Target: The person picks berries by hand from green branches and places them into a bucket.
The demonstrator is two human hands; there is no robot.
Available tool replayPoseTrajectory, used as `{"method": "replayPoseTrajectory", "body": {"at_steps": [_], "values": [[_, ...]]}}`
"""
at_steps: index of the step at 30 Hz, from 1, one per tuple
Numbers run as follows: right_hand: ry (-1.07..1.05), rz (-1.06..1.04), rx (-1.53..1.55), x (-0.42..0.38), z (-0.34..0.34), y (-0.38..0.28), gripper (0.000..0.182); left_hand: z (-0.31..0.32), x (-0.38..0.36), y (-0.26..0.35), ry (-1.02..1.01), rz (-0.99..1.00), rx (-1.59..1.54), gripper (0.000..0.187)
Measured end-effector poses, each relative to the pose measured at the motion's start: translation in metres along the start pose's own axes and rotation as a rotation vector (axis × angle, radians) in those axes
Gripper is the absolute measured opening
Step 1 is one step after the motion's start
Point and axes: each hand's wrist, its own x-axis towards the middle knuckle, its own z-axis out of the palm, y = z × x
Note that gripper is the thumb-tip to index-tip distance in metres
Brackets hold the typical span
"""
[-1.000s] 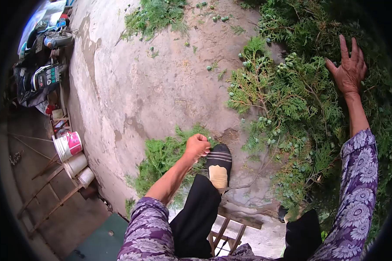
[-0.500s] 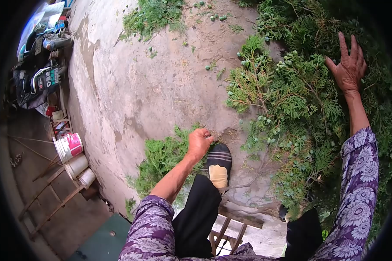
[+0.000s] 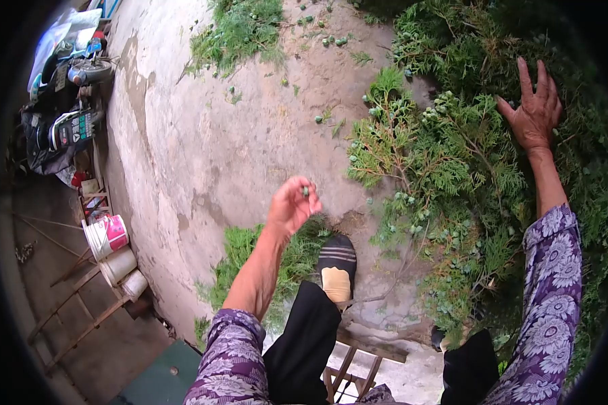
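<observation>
My left hand [image 3: 293, 206] is raised above the concrete floor near my shoe. Its fingers are curled, with a small green cone [image 3: 305, 192] at the fingertips. Below it lies a low pile of cut green sprigs [image 3: 287, 260]. On the right my right hand [image 3: 538, 116] rests on a large heap of evergreen branches [image 3: 476, 145], fingers spread. Clusters of green cones [image 3: 446, 102] sit on those branches, left of the right hand. How deep its fingertips press into the foliage is hidden.
Another sprig pile [image 3: 240, 30] lies on the floor ahead, with loose cones [image 3: 334, 42] nearby. White buckets [image 3: 107, 236] and a wooden ladder-like frame [image 3: 88, 310] stand left. Beyond are scooters [image 3: 74, 125]. My shoe [image 3: 337, 260] and a wooden stool [image 3: 355, 358] are close below.
My left hand has lifted away from the sprig pile and turned, showing the cone in its fingers. In the view, my right hand has shifted slightly down and left, still spread.
</observation>
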Motion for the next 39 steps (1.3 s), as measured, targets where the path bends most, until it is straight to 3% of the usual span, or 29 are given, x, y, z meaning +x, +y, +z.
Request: {"method": "replayPoseTrajectory", "body": {"at_steps": [2, 6, 11, 13, 18, 20, 24, 27, 29, 32, 36, 39], "values": [[-0.035, 0.018, -0.020, 0.000, -0.001, -0.001, 0.080, 0.013, 0.027, 0.018, -0.021, 0.106, 0.107, 0.014], [-0.022, 0.014, -0.013, 0.001, -0.002, -0.002, 0.080, 0.037, 0.096, 0.041, 0.299, 0.326, 0.575, 0.012], [-0.039, 0.014, -0.016, 0.001, -0.003, -0.002, 0.083, 0.051, 0.138, 0.036, 0.481, 0.424, 0.785, 0.016], [-0.041, 0.018, -0.017, 0.001, -0.005, -0.003, 0.083, 0.049, 0.145, 0.034, 0.565, 0.459, 1.014, 0.013], [-0.045, 0.027, -0.001, 0.002, -0.007, -0.003, 0.083, 0.044, 0.139, 0.041, 0.531, 0.383, 0.863, 0.010], [-0.066, 0.031, 0.000, 0.002, -0.007, -0.003, 0.084, 0.040, 0.131, 0.052, 0.212, 0.126, 0.321, 0.008], [-0.058, 0.031, 0.019, 0.003, -0.007, -0.002, 0.085, 0.078, 0.111, 0.050, 0.076, 0.113, 0.130, 0.011], [-0.060, 0.029, 0.012, 0.003, -0.007, -0.003, 0.085, 0.090, 0.137, 0.042, -0.083, 0.143, 0.310, 0.012], [-0.061, 0.028, 0.013, 0.003, -0.007, -0.003, 0.085, 0.103, 0.153, 0.034, -0.028, 0.161, 0.443, 0.016], [-0.053, 0.021, 0.023, 0.003, -0.007, -0.002, 0.084, 0.121, 0.166, 0.015, 0.223, 0.294, 0.873, 0.022], [-0.078, 0.045, 0.013, 0.003, -0.008, -0.003, 0.086, 0.120, 0.175, 0.003, 0.298, 0.510, 1.041, 0.019], [-0.070, 0.034, 0.014, 0.004, -0.009, -0.004, 0.084, 0.122, 0.171, 0.005, 0.263, 0.398, 0.935, 0.016]]}}
